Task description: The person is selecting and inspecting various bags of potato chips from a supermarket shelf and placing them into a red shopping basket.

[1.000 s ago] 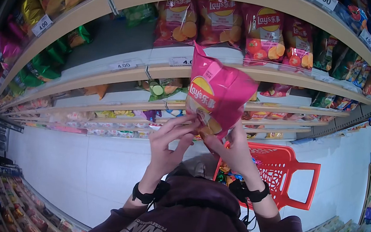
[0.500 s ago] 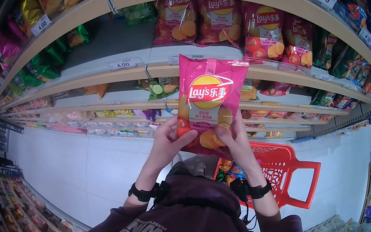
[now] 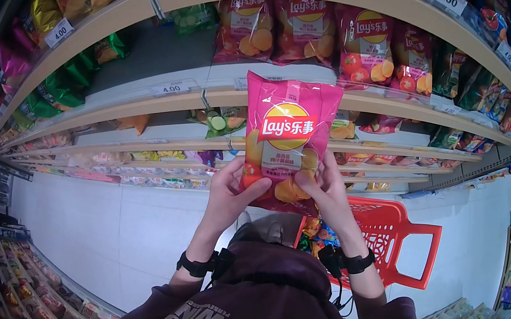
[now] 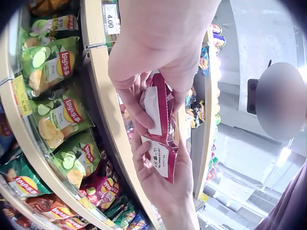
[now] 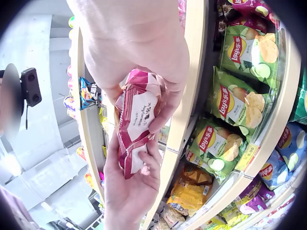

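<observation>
A pink Lay's chip bag is held upright between both hands, its printed front toward the head camera. My left hand grips the lower left corner with the thumb across the front. On the lower right, my right hand holds the bag the same way, thumb over the printed chips. Both wrist views show the fingers curled behind the bag, near its bottom edge. More pink chip bags stand on the shelf just beyond it.
Shelf boards with price tags curve across the front. Green chip bags sit at left. A red shopping basket with several colourful packs stands on the floor at lower right. Low display racks line the back left.
The bag was tilted and turned sideways; it has come round upright, front facing the head camera. The left hand moved from fingers on its front to gripping the lower left corner.
</observation>
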`<action>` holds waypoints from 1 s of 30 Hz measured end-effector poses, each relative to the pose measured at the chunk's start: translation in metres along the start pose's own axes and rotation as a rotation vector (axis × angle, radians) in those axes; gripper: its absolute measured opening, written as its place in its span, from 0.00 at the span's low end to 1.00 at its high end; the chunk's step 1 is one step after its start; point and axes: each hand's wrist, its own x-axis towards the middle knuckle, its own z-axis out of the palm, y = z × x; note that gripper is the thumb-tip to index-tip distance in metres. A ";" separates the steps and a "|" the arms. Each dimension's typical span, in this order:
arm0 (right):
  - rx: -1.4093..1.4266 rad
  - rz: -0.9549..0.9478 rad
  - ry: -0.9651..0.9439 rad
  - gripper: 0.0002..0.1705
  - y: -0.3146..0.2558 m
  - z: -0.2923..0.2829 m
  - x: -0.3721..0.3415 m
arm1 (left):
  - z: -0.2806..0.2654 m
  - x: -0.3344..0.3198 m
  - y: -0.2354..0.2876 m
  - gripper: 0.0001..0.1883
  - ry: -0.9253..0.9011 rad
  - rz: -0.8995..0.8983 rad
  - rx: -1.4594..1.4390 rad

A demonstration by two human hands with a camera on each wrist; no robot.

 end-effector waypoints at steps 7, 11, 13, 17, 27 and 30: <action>-0.054 0.010 0.043 0.38 0.000 0.000 -0.003 | 0.000 0.003 -0.009 0.21 -0.045 0.003 0.050; -0.434 0.087 -0.014 0.40 0.033 -0.029 -0.005 | -0.019 0.008 -0.048 0.19 -0.155 -0.087 0.459; -0.583 0.133 -0.067 0.42 0.067 -0.056 -0.011 | -0.037 0.005 -0.093 0.19 -0.295 -0.142 0.722; -0.927 0.521 0.037 0.50 0.159 -0.123 -0.066 | -0.062 -0.021 -0.161 0.19 -0.427 -0.270 0.968; -0.848 1.252 0.883 0.67 0.267 -0.299 -0.249 | -0.069 -0.034 -0.166 0.19 -0.415 -0.315 0.943; -1.172 1.118 0.345 0.34 0.250 -0.304 -0.276 | -0.061 -0.026 -0.166 0.19 -0.419 -0.298 0.921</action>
